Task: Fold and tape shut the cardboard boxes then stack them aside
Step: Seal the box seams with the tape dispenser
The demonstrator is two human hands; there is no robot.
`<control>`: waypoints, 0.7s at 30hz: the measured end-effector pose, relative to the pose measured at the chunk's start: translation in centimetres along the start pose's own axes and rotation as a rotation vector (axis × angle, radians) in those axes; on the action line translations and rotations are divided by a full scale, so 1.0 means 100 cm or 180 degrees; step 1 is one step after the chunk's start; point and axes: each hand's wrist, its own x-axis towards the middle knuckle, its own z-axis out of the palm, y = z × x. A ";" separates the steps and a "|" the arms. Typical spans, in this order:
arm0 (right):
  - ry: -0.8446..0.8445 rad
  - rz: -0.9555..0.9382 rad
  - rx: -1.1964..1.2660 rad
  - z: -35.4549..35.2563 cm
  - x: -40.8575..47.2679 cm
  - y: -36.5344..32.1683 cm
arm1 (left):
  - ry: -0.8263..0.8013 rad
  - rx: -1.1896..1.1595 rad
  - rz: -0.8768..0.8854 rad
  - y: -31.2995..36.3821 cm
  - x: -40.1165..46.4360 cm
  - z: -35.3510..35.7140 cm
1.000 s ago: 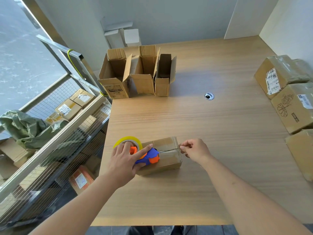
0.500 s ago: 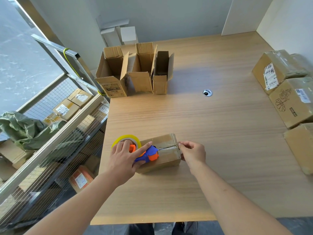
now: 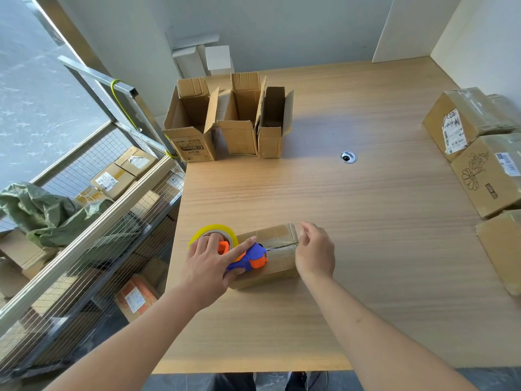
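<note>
A small closed cardboard box [image 3: 275,239] lies near the front left of the wooden table [image 3: 352,221]. My left hand [image 3: 210,265] grips a blue and orange tape dispenser [image 3: 251,256] with a yellow tape roll [image 3: 210,231], held on the box's top at its left part. A strip of clear tape runs from the dispenser along the top seam to the right edge. My right hand [image 3: 314,252] presses on the box's right end, fingers bent down over that edge. Three open boxes [image 3: 234,128] with raised flaps stand at the table's back left.
Several taped boxes [image 3: 479,153] are stacked along the right edge of the table. A cable hole [image 3: 348,157] sits mid-table. A wire-mesh rack [image 3: 93,221] with parcels and a green bag stands left of the table. White boxes rest by the back wall.
My right hand has moved from pinching the tape end at the seam to lying over the box's right edge. The left hand with the dispenser has stayed on the box top.
</note>
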 end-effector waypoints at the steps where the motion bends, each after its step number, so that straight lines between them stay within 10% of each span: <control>1: -0.0180 -0.0325 0.0051 0.003 -0.002 -0.005 | 0.0005 0.0006 0.0011 0.000 0.000 0.000; 5: -0.1239 -0.1270 -0.0378 0.020 -0.006 -0.003 | -0.0015 0.0009 0.0032 0.001 0.000 -0.003; 21: -0.1099 -0.1400 -0.1412 0.026 -0.004 0.002 | -0.0951 -0.0615 0.0240 -0.013 0.016 -0.057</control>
